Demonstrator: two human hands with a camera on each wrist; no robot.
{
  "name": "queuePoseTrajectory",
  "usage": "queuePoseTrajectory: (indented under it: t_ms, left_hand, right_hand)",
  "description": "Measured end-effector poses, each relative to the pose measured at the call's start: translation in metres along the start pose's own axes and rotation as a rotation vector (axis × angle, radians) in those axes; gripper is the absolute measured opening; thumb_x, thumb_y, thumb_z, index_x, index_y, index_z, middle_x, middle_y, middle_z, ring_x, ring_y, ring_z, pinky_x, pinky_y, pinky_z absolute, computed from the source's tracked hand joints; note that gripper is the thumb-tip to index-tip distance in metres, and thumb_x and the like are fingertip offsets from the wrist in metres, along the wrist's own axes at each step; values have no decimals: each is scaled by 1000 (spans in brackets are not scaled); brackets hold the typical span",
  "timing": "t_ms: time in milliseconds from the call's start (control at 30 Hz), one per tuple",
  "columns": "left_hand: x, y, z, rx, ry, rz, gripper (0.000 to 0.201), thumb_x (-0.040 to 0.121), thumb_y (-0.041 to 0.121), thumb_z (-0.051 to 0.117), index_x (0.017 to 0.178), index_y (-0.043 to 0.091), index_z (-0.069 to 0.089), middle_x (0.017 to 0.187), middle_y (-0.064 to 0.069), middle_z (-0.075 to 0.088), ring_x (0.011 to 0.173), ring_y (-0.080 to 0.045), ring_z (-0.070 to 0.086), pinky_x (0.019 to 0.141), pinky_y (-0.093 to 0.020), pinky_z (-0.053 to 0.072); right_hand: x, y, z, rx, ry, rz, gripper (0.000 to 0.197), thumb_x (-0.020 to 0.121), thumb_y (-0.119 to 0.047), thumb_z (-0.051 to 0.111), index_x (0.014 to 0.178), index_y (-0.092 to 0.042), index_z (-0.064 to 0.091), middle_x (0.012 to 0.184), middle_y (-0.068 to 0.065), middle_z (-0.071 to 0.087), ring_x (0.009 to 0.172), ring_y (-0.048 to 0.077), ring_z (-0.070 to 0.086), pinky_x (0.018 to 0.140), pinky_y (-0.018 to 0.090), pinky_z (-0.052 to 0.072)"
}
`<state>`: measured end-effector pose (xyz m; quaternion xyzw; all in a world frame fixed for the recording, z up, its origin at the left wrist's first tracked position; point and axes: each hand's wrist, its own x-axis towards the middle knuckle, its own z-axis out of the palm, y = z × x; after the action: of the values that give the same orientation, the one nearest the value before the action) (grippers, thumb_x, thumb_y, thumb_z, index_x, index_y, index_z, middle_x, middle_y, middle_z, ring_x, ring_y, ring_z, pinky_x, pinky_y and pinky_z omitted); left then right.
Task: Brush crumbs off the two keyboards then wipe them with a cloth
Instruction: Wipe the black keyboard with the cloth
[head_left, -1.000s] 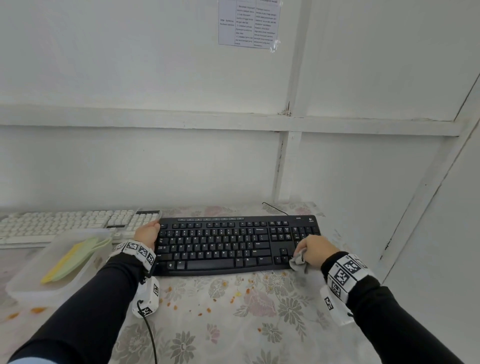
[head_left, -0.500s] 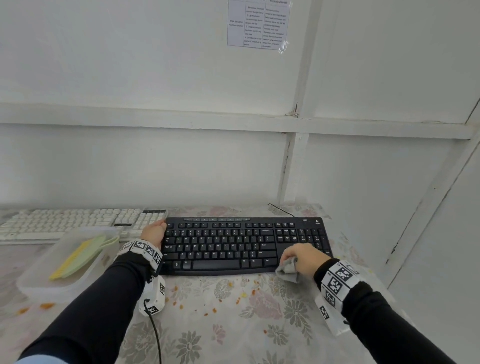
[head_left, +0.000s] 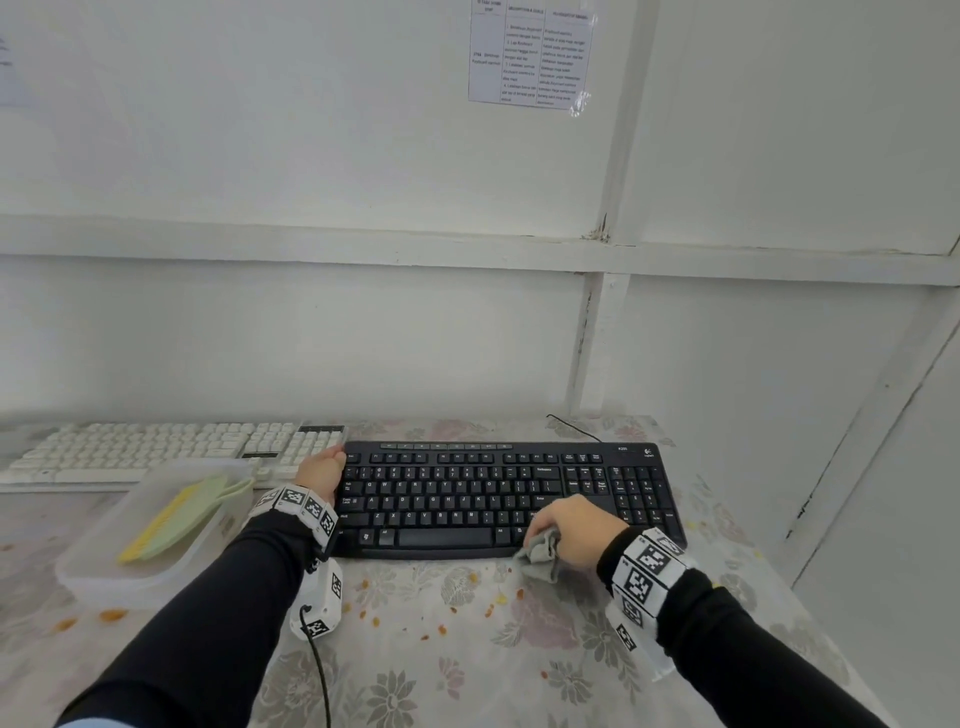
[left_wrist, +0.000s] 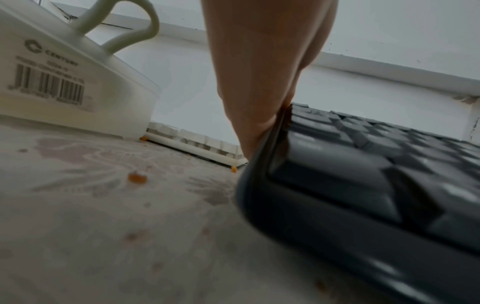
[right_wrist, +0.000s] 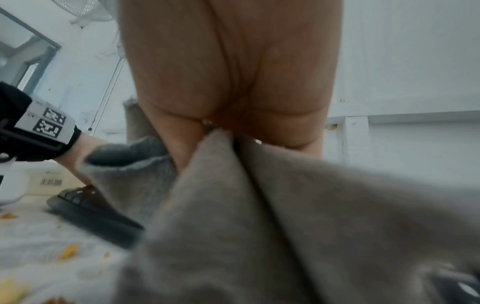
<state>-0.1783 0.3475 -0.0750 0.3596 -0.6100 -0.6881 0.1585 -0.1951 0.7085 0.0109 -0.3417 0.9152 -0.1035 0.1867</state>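
A black keyboard (head_left: 467, 493) lies across the middle of the table, with a white keyboard (head_left: 156, 449) behind it to the left. My left hand (head_left: 324, 473) grips the black keyboard's left end (left_wrist: 324, 185). My right hand (head_left: 576, 530) bunches a grey cloth (head_left: 540, 558) and presses it on the keyboard's front edge, right of the space bar. In the right wrist view the cloth (right_wrist: 259, 216) fills the foreground under my curled fingers (right_wrist: 226, 82). Orange crumbs (head_left: 431, 626) dot the tablecloth in front of the keyboard.
A clear plastic tub (head_left: 104, 561) at the left holds a pale green brush with yellow bristles (head_left: 171, 519). The floral tablecloth (head_left: 467, 675) covers the table. White walls stand close behind and to the right. The black keyboard's cable (head_left: 571, 426) runs back toward the wall.
My right hand has slid the cloth leftward along the black keyboard's front edge, from under the number pad to beside the space bar. My left hand stays on the left end.
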Motion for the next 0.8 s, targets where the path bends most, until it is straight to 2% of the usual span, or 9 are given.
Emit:
queuePoseTrajectory:
  t_ms: [133, 333, 467, 600, 700, 800]
  left_hand:
    - [2, -1, 0, -12, 2, -5, 38, 97, 3, 39, 134, 5, 48, 136, -12, 51, 127, -29, 47, 110, -45, 34]
    - [0, 0, -1, 14, -17, -8, 38, 96, 7, 38, 133, 10, 50, 136, -9, 51, 124, -30, 50, 107, -47, 38]
    - [-8, 2, -1, -2, -7, -15, 38, 97, 4, 37, 133, 7, 49, 133, -11, 52, 124, -31, 49, 107, -46, 39]
    - [-11, 3, 1, -30, -21, -42, 39, 98, 3, 34, 134, 9, 48, 136, -12, 50, 123, -31, 49, 106, -48, 39]
    - [-19, 5, 3, -21, -45, -12, 39, 98, 1, 33, 136, 1, 44, 137, -21, 48, 127, -37, 46, 106, -46, 39]
    - [-18, 6, 4, 8, -73, -9, 40, 96, -3, 33, 135, -3, 42, 138, -23, 45, 128, -39, 44, 106, -45, 38]
  right_hand:
    - [12, -24, -1, 47, 73, -89, 36, 85, -1, 54, 112, -22, 67, 116, 3, 64, 106, 19, 60, 88, 27, 51]
    - [19, -53, 23, -64, -43, -172, 37, 87, 3, 48, 114, -16, 67, 123, 8, 58, 106, 21, 56, 92, 29, 48]
    - [26, -73, 16, 40, 8, -189, 32, 88, -3, 53, 115, -15, 66, 118, 6, 63, 94, 17, 59, 77, 24, 52]
    - [39, -106, 15, 72, 82, -264, 38, 87, -2, 50, 120, -17, 63, 111, 7, 57, 101, 23, 56, 94, 35, 48]
    - [45, -122, 32, 0, 31, -290, 37, 88, -4, 50, 121, -16, 61, 121, 12, 56, 111, 29, 54, 98, 39, 46]
    - [46, -126, 47, -52, -55, -312, 37, 86, -3, 53, 120, -16, 63, 121, 12, 61, 112, 29, 57, 97, 39, 48]
